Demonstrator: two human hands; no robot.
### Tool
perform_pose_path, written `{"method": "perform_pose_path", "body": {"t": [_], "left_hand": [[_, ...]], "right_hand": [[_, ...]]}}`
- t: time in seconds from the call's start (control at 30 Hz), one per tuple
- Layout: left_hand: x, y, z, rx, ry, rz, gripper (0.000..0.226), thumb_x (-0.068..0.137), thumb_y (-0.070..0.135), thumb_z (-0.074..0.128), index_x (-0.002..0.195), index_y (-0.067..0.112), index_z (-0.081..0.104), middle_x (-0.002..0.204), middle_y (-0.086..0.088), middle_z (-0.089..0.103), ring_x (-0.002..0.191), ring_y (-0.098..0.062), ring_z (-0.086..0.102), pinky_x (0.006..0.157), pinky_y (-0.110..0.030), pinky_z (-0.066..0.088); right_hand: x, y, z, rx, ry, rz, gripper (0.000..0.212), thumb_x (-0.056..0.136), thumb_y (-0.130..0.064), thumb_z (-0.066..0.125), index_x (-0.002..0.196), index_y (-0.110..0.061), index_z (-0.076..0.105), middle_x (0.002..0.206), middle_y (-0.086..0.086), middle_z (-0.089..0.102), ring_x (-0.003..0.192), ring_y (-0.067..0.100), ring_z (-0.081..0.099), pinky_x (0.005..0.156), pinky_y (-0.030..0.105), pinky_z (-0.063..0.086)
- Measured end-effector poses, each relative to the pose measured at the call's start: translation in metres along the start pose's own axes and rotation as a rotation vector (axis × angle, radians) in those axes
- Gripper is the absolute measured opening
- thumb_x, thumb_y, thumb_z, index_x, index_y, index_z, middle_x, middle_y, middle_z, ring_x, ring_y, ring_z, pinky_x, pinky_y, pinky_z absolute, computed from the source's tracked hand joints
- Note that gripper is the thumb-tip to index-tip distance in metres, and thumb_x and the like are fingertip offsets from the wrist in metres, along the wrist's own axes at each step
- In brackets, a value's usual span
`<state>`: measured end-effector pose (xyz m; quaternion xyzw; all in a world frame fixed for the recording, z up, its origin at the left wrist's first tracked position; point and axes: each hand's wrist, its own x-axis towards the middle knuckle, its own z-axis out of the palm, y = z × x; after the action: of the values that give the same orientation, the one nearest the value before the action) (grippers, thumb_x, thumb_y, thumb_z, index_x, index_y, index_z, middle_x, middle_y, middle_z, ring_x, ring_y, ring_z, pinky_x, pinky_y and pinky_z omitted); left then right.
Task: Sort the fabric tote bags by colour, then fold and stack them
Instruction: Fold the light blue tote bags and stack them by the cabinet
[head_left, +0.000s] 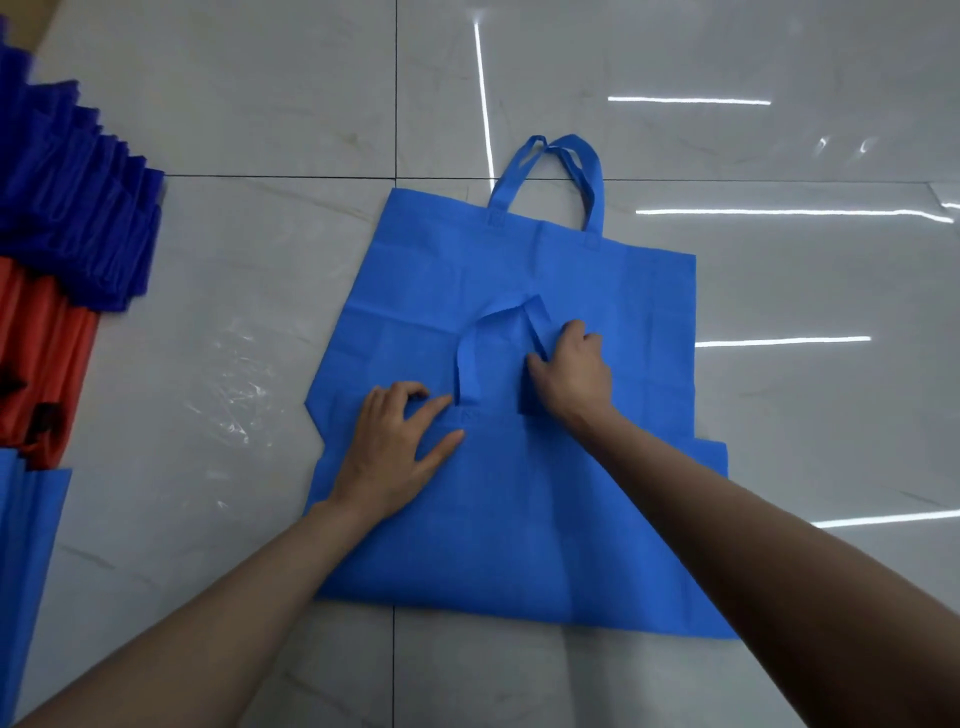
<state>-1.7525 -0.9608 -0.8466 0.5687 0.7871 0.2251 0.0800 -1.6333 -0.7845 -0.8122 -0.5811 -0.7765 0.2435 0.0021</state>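
Here, the near tote (493, 519) lies flat on the glossy tiled floor (234, 312), overlapping the far tote (467, 260); both are matte blue fabric. The left hand (400, 447) presses it with loose fingers. The right hand (571, 369) pinches its looped strap (467, 353).

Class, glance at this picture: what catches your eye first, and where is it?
A bright blue tote bag lies flat mid-floor, over a second bag whose handles point away. The left-hand grip presses flat on the upper bag, while the right-hand grip pinches its handle loop. At the left edge sit piles of dark blue bags and orange-red bags.
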Motion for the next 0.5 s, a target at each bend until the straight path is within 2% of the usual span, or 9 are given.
{"method": "perform_pose_path", "body": {"t": [0.07,0.13,0.2,0.27,0.3,0.37,0.43,0.5], "left_hand": [[-0.009,0.001,-0.003,-0.019,-0.059,0.053,0.056,0.09,0.052,0.04,0.126,0.012,0.055,0.113,-0.008,0.051,0.102,-0.02,0.044,0.1,-0.034,0.029],[-0.014,-0.003,-0.003,-0.002,-0.106,0.093,0.053,0.087,0.047,0.043,0.128,0.014,0.053,0.119,-0.004,0.051,0.111,-0.018,0.044,0.107,-0.038,0.024],[-0.02,-0.007,-0.003,0.035,-0.131,0.085,0.053,0.089,0.052,0.038,0.127,0.018,0.053,0.124,0.0,0.051,0.117,-0.016,0.043,0.11,-0.039,0.019],[-0.021,-0.009,-0.003,0.088,-0.142,0.041,0.059,0.09,0.06,0.029,0.127,0.02,0.053,0.126,0.001,0.051,0.119,-0.013,0.041,0.109,-0.044,0.021],[-0.021,-0.007,-0.003,0.107,-0.137,0.01,0.061,0.089,0.061,0.029,0.126,0.019,0.054,0.124,-0.001,0.052,0.117,-0.013,0.04,0.109,-0.045,0.022],[-0.02,-0.004,-0.003,0.125,-0.095,-0.055,0.061,0.085,0.059,0.037,0.12,0.013,0.058,0.113,-0.006,0.055,0.106,-0.017,0.043,0.103,-0.041,0.027],[-0.018,-0.001,-0.002,0.127,-0.052,-0.087,0.061,0.081,0.058,0.046,0.111,0.007,0.06,0.098,-0.01,0.054,0.092,-0.02,0.044,0.091,-0.035,0.032],[-0.017,0.0,-0.001,0.084,-0.042,-0.122,0.054,0.077,0.051,0.064,0.104,0.005,0.061,0.093,-0.013,0.051,0.086,-0.025,0.046,0.083,-0.032,0.036]], "right_hand": [[0.008,-0.005,-0.002,-0.058,-0.009,0.014,0.023,0.092,-0.016,0.045,0.111,-0.003,0.045,0.112,0.018,0.057,0.1,0.037,0.055,0.079,0.039,0.04],[0.014,-0.003,-0.006,0.014,-0.001,-0.008,0.017,0.089,-0.016,0.046,0.102,-0.007,0.051,0.109,0.016,0.059,0.102,0.036,0.053,0.081,0.038,0.041],[0.013,-0.002,-0.014,0.297,0.01,-0.069,0.01,0.087,-0.015,0.051,0.096,-0.012,0.051,0.107,0.01,0.057,0.097,0.029,0.055,0.074,0.033,0.043],[-0.003,-0.001,-0.027,0.6,-0.014,-0.165,0.014,0.087,-0.009,0.053,0.099,-0.015,0.047,0.098,0.002,0.055,0.084,0.018,0.054,0.063,0.026,0.042],[-0.016,0.002,-0.035,0.67,-0.025,-0.24,0.018,0.088,-0.007,0.053,0.102,-0.016,0.046,0.09,0.0,0.054,0.076,0.013,0.051,0.06,0.022,0.04],[-0.046,0.017,-0.042,0.627,-0.034,-0.436,0.024,0.088,-0.005,0.054,0.109,-0.014,0.048,0.083,0.001,0.054,0.071,0.011,0.049,0.063,0.02,0.04],[-0.075,0.039,-0.036,0.433,-0.015,-0.664,0.03,0.083,-0.005,0.051,0.112,-0.012,0.052,0.089,0.001,0.059,0.082,0.014,0.054,0.076,0.024,0.041],[-0.096,0.066,-0.022,0.188,-0.042,-0.842,0.039,0.074,-0.007,0.046,0.111,-0.011,0.055,0.099,0.005,0.06,0.092,0.02,0.052,0.084,0.028,0.039]]}}
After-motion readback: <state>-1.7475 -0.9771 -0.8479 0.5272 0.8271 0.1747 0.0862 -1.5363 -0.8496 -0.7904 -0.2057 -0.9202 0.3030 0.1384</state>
